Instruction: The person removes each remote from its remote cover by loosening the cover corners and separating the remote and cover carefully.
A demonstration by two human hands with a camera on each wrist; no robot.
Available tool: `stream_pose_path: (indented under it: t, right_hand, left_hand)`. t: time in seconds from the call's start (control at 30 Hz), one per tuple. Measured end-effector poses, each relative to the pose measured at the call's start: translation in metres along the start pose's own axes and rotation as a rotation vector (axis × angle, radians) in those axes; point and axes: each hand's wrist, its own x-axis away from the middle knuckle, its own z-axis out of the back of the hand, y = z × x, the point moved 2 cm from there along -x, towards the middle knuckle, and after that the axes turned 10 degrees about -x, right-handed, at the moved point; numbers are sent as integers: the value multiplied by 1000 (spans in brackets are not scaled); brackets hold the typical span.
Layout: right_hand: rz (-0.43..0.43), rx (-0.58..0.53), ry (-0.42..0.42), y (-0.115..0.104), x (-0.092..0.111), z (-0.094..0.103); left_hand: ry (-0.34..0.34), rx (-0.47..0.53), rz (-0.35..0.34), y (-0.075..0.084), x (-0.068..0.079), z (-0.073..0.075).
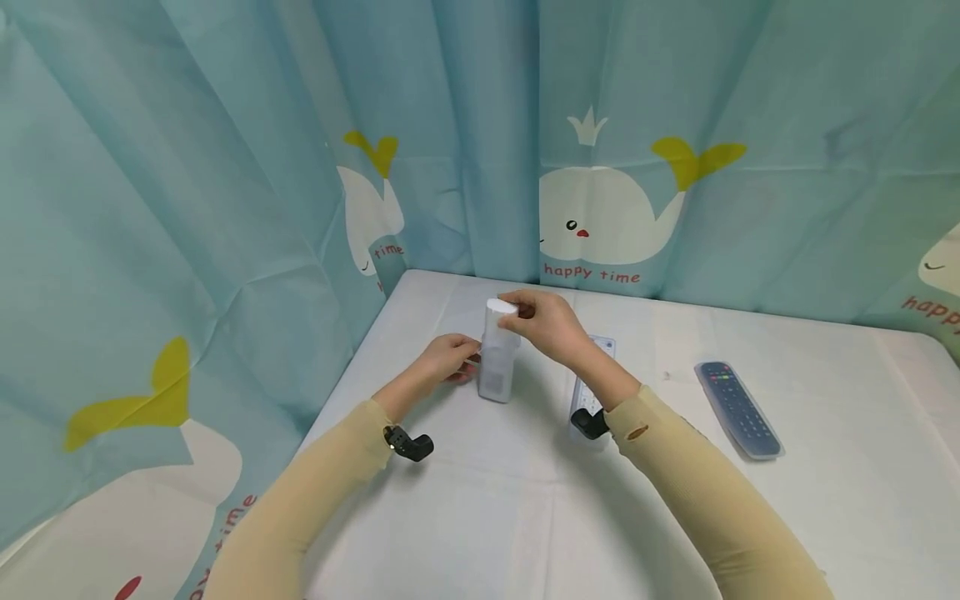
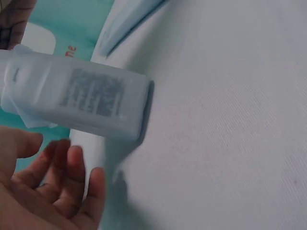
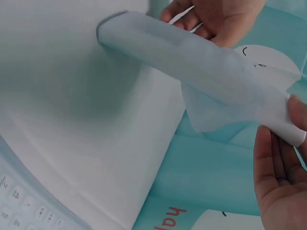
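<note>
A white remote control (image 1: 501, 308) stands on end on the white table, with a translucent sleeve (image 1: 496, 371) around its lower part. My right hand (image 1: 549, 323) pinches its bare top end between thumb and fingers, as the right wrist view also shows. The sleeve's loose edge (image 3: 206, 112) flares out partway up the remote. To the left of it is my left hand (image 1: 447, 357), its fingers loosely bent; in the left wrist view a gap separates those fingers (image 2: 74, 175) from the sleeve. A dark printed label (image 2: 96, 91) shows through the sleeve.
A white remote in a clear cover (image 1: 581, 392) lies under my right forearm, partly hidden by it. Further right lies a dark blue remote in a cover (image 1: 738, 410). A blue whale-print curtain (image 1: 465, 192) hangs along the table's back and left edges.
</note>
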Motion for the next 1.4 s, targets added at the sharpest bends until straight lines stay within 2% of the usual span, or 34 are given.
stream_pose_path:
  t: [0.1, 0.27, 0.33, 0.6, 0.73, 0.83, 0.97, 1.17, 1.4]
  right_hand:
    - [-8, 25, 24, 2, -1, 3]
    - [-50, 37, 60, 9, -4, 8]
    - [-71, 29, 71, 11, -5, 10]
    - [-136, 12, 107, 16, -7, 11]
    - [-153, 13, 125, 15, -6, 11]
    - [-150, 15, 142, 15, -6, 10]
    - [-141, 30, 161, 13, -7, 8]
    - [-141, 53, 173, 11, -7, 5]
    - [-51, 106, 161, 10, -7, 0]
  left_hand:
    - [86, -35, -77, 1, 4, 2]
    - [288, -199, -266, 7, 13, 3]
    - [350, -259, -350, 9, 17, 1]
    - [443, -501, -710, 20, 26, -14]
    - [522, -645, -910, 27, 27, -21]
    - [583, -748, -1021, 32, 25, -26]
    - [637, -850, -1074, 37, 23, -31]
    - [720, -897, -1073, 40, 20, -37]
    - [723, -969, -1057, 34, 19, -45]
